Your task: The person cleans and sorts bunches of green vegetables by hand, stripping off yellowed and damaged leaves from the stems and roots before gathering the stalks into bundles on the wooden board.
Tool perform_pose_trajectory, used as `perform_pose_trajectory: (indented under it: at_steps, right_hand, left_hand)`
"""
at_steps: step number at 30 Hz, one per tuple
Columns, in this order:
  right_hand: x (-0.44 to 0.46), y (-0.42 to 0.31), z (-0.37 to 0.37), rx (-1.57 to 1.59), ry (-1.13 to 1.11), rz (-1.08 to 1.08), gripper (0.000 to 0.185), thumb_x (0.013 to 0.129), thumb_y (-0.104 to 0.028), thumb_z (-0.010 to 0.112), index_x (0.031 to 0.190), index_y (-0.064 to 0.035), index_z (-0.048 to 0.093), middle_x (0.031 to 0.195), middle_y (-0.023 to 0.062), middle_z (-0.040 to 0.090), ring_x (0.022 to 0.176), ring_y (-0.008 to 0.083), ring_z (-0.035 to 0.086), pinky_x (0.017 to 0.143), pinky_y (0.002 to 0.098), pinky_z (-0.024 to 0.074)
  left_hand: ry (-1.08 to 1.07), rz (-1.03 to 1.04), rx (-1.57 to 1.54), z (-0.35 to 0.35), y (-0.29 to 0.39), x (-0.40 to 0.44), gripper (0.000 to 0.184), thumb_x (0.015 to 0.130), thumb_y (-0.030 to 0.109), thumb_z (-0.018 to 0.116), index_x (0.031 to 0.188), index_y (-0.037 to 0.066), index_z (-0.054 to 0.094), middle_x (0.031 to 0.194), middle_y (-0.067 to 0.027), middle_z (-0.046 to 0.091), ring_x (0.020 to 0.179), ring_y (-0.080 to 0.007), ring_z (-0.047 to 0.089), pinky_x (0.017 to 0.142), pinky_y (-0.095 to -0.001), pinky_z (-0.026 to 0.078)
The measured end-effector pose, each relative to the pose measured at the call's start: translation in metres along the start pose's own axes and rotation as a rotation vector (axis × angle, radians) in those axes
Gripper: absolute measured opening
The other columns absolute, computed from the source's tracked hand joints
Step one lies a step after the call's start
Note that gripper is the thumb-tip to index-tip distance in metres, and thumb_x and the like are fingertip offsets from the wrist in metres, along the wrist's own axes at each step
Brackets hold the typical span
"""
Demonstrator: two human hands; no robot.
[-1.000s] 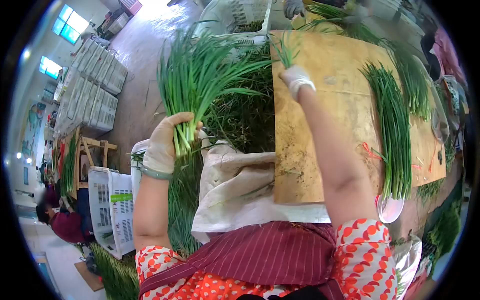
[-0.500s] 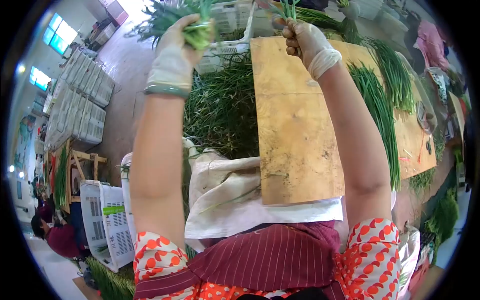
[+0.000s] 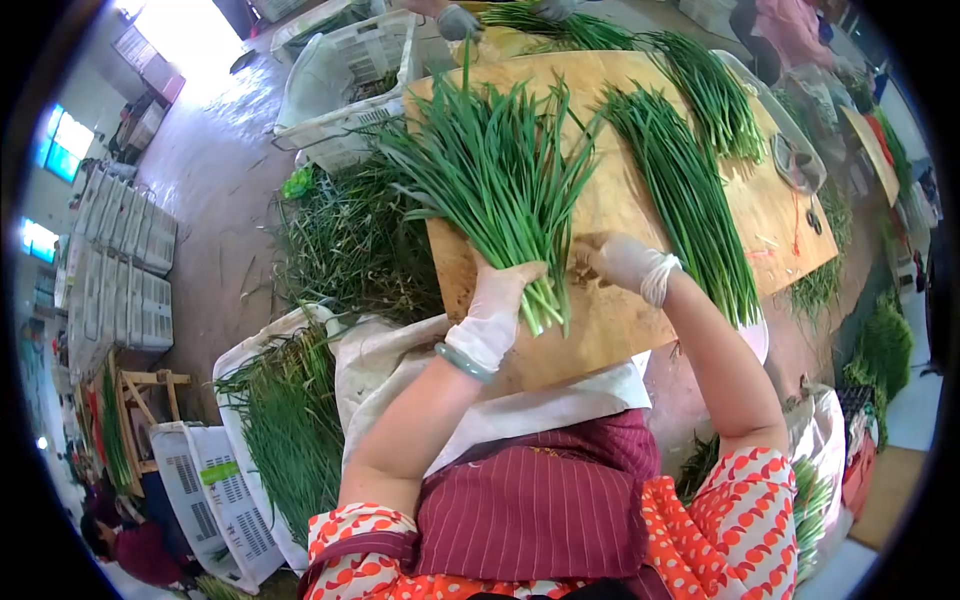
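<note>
My left hand (image 3: pixel 500 298), in a pale glove with a green bangle at the wrist, is wrapped round the lower stems of a fanned bunch of long green leaves (image 3: pixel 505 175) over the wooden board (image 3: pixel 520 365). Just right of the stems, my gloved right hand (image 3: pixel 618 262) has its fingers bent toward the bunch; whether they grip a stalk is too small to tell. Further right on the board lie a long leaf bundle (image 3: pixel 685 200) and another bundle (image 3: pixel 712 95).
Cut leaves are heaped (image 3: pixel 350 245) left of the board. A white crate (image 3: pixel 350 75) stands behind, a leaf-filled crate (image 3: pixel 225 365) at lower left. Scissors (image 3: pixel 813 220) lie at the board's right. A co-worker's gloved hand (image 3: pixel 458 23) is at the far edge.
My left hand has brought the bunch back from the far left to above the board. My right hand has come nearer to me, beside the stems. The view has shifted rightward.
</note>
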State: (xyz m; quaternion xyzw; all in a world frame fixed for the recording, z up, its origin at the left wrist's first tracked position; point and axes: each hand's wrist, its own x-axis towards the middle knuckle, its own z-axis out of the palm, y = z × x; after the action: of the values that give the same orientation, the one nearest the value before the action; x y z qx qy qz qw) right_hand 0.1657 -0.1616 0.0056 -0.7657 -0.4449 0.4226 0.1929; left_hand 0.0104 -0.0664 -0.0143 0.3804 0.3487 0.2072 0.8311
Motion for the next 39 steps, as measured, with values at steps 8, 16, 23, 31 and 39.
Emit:
perform_pose_trajectory:
  at_steps: [8,16,23,31,39]
  right_hand:
    - [0.030,-0.069,0.012,0.120,0.127,0.045,0.098,0.056,-0.054,0.073,0.123,0.0106,0.039,0.110,0.0223,0.057,0.101,0.0299,0.057,0.086,0.0325,0.0441]
    - [0.039,-0.064,0.016,-0.064,0.171,0.058,0.123,0.050,-0.048,0.077,0.131,0.0171,0.010,0.108,0.0274,0.055,0.102,0.0329,0.056,0.086,0.0321,0.0450]
    - [0.017,-0.076,0.000,0.490,0.025,-0.130,0.094,0.055,-0.048,0.078,0.121,0.0073,0.040,0.103,0.0183,0.058,0.088,0.0261,0.060,0.077,0.0335,0.0478]
    - [0.021,-0.078,0.015,0.410,0.004,-0.078,0.056,0.059,-0.037,0.079,0.100,-0.0022,0.063,0.094,0.0089,0.065,0.086,0.0196,0.059,0.079,0.0291,0.0451]
    - [-0.008,-0.037,0.030,-0.090,0.648,-0.302,0.046,0.073,-0.034,0.069,0.107,-0.0054,0.057,0.098,0.0146,0.062,0.085,0.0247,0.059,0.073,0.0299,0.0452]
  left_hand:
    - [-0.083,0.078,0.476,0.002,-0.016,-0.013,0.062,0.067,0.000,0.071,0.118,-0.001,0.035,0.106,-0.0080,0.055,0.094,-0.0186,0.054,0.081,-0.0310,0.045]
    - [-0.351,-0.401,0.732,-0.031,0.066,-0.026,0.050,0.078,0.034,0.064,0.114,0.004,0.046,0.101,-0.0105,0.054,0.086,-0.0192,0.057,0.074,-0.0315,0.048]
    - [-0.011,-0.302,0.150,-0.046,0.072,-0.004,0.040,0.083,0.030,0.060,0.112,0.006,0.048,0.100,-0.0126,0.057,0.084,-0.0250,0.059,0.077,-0.0385,0.050]
    - [-0.004,-0.215,0.057,-0.053,0.041,0.037,0.037,0.076,0.021,0.068,0.107,0.004,0.055,0.095,-0.0101,0.061,0.086,-0.0236,0.059,0.078,-0.0371,0.049]
    - [0.103,-0.013,0.064,-0.044,0.037,0.015,0.039,0.075,-0.003,0.061,0.111,0.007,0.048,0.098,-0.0114,0.059,0.084,-0.0266,0.061,0.068,-0.0431,0.054]
